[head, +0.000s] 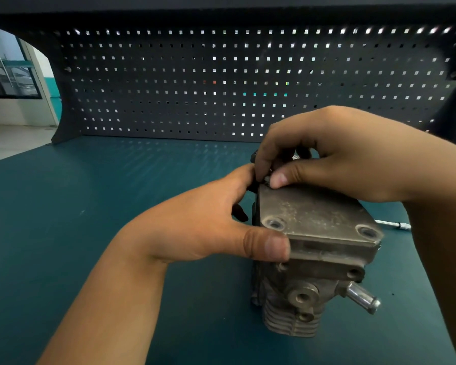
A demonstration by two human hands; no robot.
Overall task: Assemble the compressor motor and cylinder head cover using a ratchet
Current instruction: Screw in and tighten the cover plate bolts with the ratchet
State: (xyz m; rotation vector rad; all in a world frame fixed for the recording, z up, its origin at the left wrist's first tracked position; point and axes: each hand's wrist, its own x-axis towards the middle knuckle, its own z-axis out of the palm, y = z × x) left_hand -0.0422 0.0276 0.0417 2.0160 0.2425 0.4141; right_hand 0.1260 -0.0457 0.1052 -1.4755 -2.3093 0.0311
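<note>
A grey metal compressor (298, 301) stands on the green bench with its flat cylinder head cover (316, 217) on top. Two bare bolt holes show at the cover's near corners. My left hand (208, 219) grips the cover's left edge, its thumb pressed against the near left corner. My right hand (327, 154) reaches over the far side and pinches a small bolt (267, 179) between thumb and forefinger at the cover's far left corner. Part of a chrome ratchet (395, 224) lies on the bench to the right, mostly hidden behind my right forearm.
A short metal pipe (363, 299) sticks out from the compressor's lower right. A dark pegboard (221, 83) rises behind the green bench top (90, 206). The bench's left edge borders an open floor area.
</note>
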